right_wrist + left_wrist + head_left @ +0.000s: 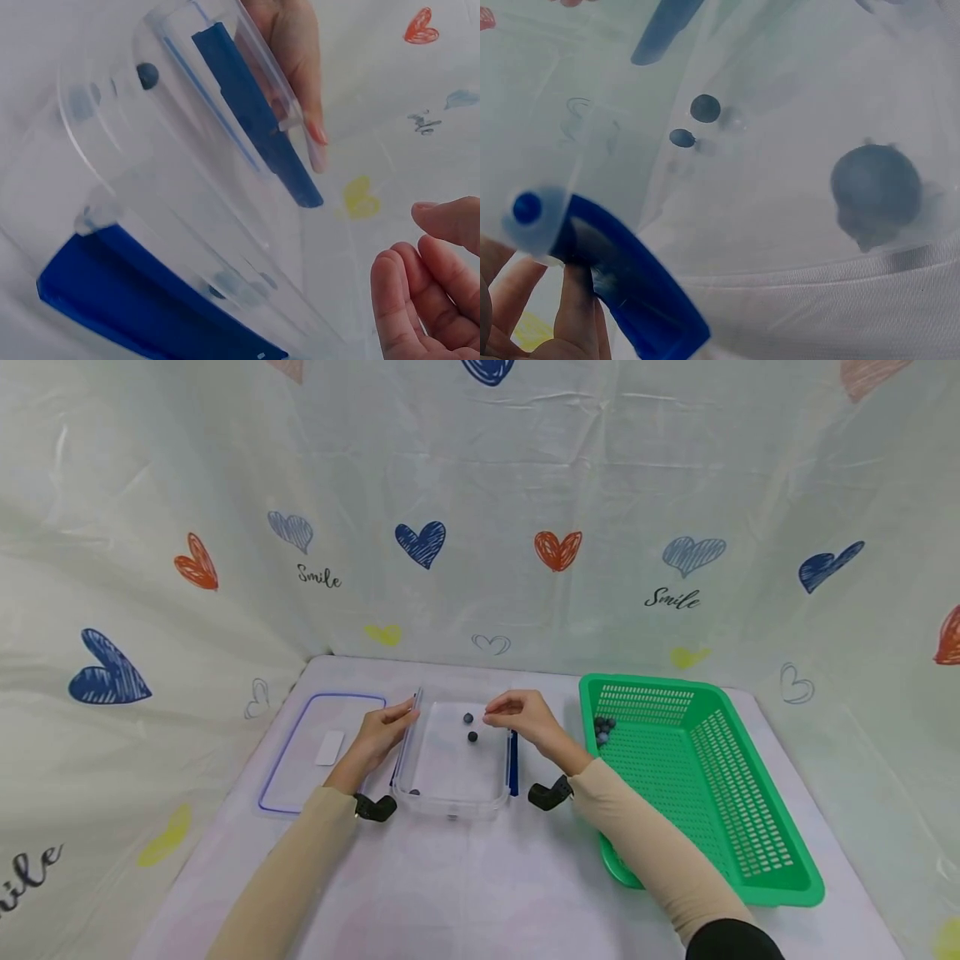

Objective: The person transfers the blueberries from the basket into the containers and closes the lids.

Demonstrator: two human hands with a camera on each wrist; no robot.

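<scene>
A clear plastic food container with blue side clips stands in the middle of the table. My left hand holds its left wall; in the left wrist view, fingers show behind a blue clip. Inside the container lie a few blueberries: one blueberry and another blueberry toward the back, and a blueberry in the front left corner. Over the right wall hovers my right hand. The right wrist view shows its thumb apart from its bent fingers, with nothing between them.
Right of the container, a green plastic basket holds several blueberries by its left wall. The container's clear lid, edged with a blue seal, lies flat on the left, with a white rectangle on it. Behind the table hangs a heart-printed sheet.
</scene>
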